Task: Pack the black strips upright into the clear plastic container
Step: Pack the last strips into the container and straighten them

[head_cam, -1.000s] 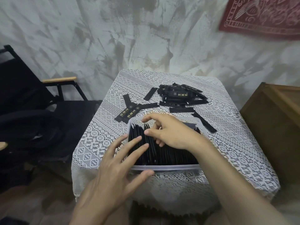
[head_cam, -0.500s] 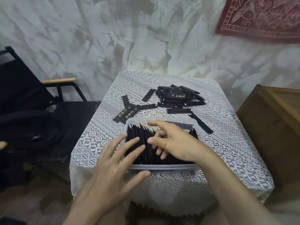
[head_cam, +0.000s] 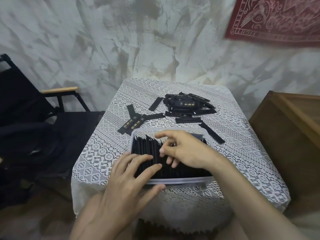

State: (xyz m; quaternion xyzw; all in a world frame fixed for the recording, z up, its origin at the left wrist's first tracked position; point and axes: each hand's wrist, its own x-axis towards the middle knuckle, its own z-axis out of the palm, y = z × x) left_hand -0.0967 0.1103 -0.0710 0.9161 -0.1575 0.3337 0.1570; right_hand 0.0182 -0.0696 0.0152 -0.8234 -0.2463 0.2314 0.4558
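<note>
- The container (head_cam: 181, 181) sits at the table's (head_cam: 242, 153) near edge, packed with upright black strips (head_cam: 145, 148).
- The left hand (head_cam: 124, 186) lies flat on their tops, fingers straight.
- The right hand (head_cam: 187, 151) has fingers dipped among them; grip unclear.

We log the packed black strips (head_cam: 147, 149) as matt, thin film. The loose strips (head_cam: 185, 105) carry faintly shiny gold print. Container (head_cam: 181, 181): translucent plastic with a smooth whitish rim. Tablecloth (head_cam: 242, 153): white openwork lace. Wall (head_cam: 121, 40): rough, mottled plaster. Chair armrest (head_cam: 59, 90): pale wood. Cabinet (head_cam: 285, 127): dull brown wood. Wall hanging (head_cam: 277, 18): red printed cloth.
</note>
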